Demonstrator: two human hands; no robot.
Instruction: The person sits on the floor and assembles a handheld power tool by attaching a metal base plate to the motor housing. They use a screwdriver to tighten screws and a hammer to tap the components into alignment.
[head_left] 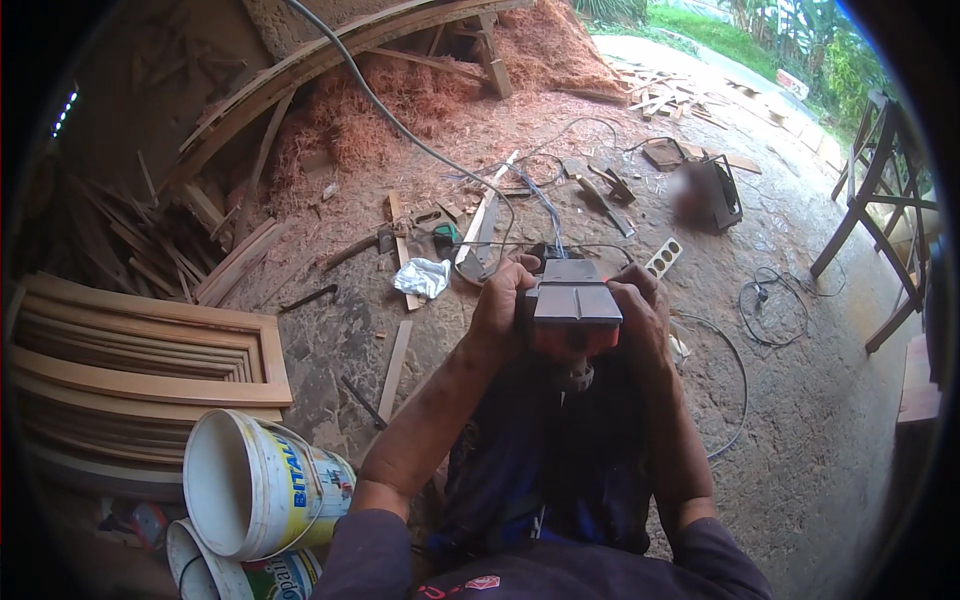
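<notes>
An electric hand planer point(576, 305) is held in front of my body, its flat grey sole turned up and its orange-red housing below. My left hand point(503, 302) grips its left side, thumb and fingers near the far end. Along the opposite side, my right hand point(645, 302) is closed on the tool; part of those fingers is hidden behind it. A dark round knob shows at the planer's near end. On the floor beyond lie a power strip point(663, 257) and a crumpled white cloth point(422, 278).
Stacked curved wooden frames point(150, 350) and a white bucket point(225, 485) stand at the left. Reddish wood shavings point(400, 110) are heaped at the back. A cable point(365, 90) hangs across the far left. Loose tools and cords litter the floor; a wooden trestle point(870, 200) stands right.
</notes>
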